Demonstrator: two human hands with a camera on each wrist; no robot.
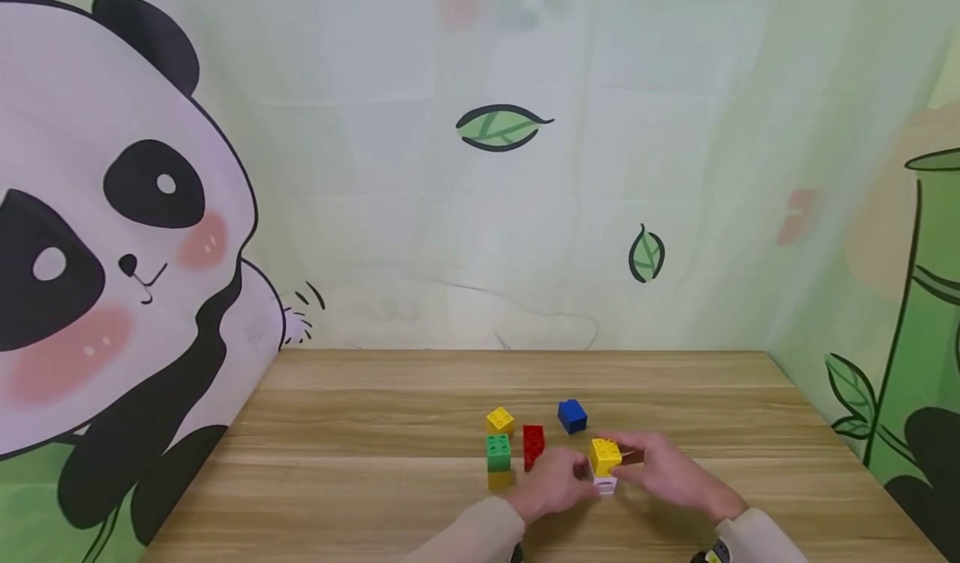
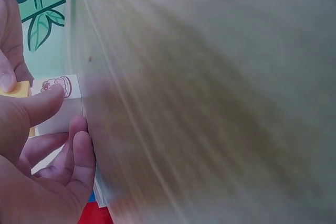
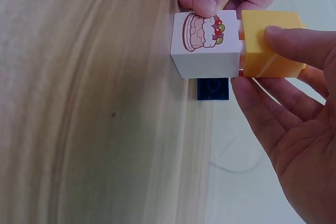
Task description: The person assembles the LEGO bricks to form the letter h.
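A white toy building block with a cake picture on its side rests on the table. My left hand grips it, the thumb lying on the printed face in the left wrist view. Directly above it is a yellow building block, pinched between the thumb and fingers of my right hand. In the right wrist view the yellow block meets the white one's studs, and a narrow gap with studs shows between them. The left fingers partly cover the white block in the head view.
Left of my hands, a green block sits at a yellow block, with another yellow block behind. A red block stands close to my left hand; a blue block is farther back. A printed cloth backs the wooden table.
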